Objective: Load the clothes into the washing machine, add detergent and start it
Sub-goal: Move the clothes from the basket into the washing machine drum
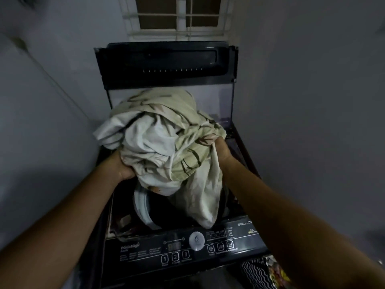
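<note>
A big bundle of pale green patterned cloth [166, 130] hangs over the open drum of a black top-loading washing machine [145, 253]. My left hand [120, 165] grips the bundle from below on its left side. My right hand [221, 150] grips a fold on its right side. A loose end of the cloth trails down to the control panel. The machine's lid [166, 63] stands upright at the back. Inside the drum, a white rim and dark clothes [143, 207] show under the bundle.
Grey walls close in on both sides of the machine. A barred window [179, 15] sits above the lid. Striped and patterned fabric [262, 272] lies at the lower right, beside the machine's front corner.
</note>
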Demonstrator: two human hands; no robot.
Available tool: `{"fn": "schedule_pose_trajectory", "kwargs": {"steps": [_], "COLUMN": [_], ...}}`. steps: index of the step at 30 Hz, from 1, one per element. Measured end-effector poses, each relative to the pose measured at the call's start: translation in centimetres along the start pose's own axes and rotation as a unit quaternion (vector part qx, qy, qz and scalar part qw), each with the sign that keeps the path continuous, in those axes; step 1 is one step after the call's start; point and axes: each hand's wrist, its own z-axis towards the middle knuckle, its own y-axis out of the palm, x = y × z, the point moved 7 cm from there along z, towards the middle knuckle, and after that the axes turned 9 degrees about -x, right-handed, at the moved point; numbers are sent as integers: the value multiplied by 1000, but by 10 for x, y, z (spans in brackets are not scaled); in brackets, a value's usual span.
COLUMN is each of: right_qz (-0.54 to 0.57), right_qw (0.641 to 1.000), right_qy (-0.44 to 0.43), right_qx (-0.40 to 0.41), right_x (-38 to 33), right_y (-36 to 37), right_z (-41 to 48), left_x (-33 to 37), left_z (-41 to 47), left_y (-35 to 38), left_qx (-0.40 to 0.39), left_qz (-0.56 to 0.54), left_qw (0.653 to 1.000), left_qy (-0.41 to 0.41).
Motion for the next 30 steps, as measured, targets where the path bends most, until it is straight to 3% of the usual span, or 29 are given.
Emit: {"fn": "schedule_pose_trajectory", "kwargs": {"steps": [3,6,9,11,14,17,19,22,26,27,30], "right_qz": [-116,-246,-265,-261,-311,-375,-440,-579,-690,-693,-615], "right_qw": [987,951,944,947,937,913,883,808,718,714,773], "right_qy": [90,153,153,134,95,112,120,73,73,88,151], "right_qx": [65,110,125,130,126,120,109,84,51,42,38], "right_x": [40,71,89,75,66,84,90,86,98,102,113], "right_y": [-37,-73,-103,-89,-89,-104,-105,-98,-100,-99,-99], "right_z": [-7,-6,5,-6,5,33,44,49,71,77,94], "left_x": [-18,-46,-69,-80,-104,-140,-156,-168,-155,-152,-141], "left_z": [-16,-6,1,5,17,21,26,37,65,71,81], "left_y": [32,14,22,21,0,-16,-27,-34,-23,-20,3], "left_qx": [-64,-30,-40,4,76,48,44,54,-8,-42,-152], "left_qz": [107,113,144,218,343,424,432,481,652,675,696], "left_qw": [991,988,982,969,912,839,813,768,681,664,651], "left_qy": [-44,-98,-113,-117,-209,-339,-389,-420,-333,-319,-264]}}
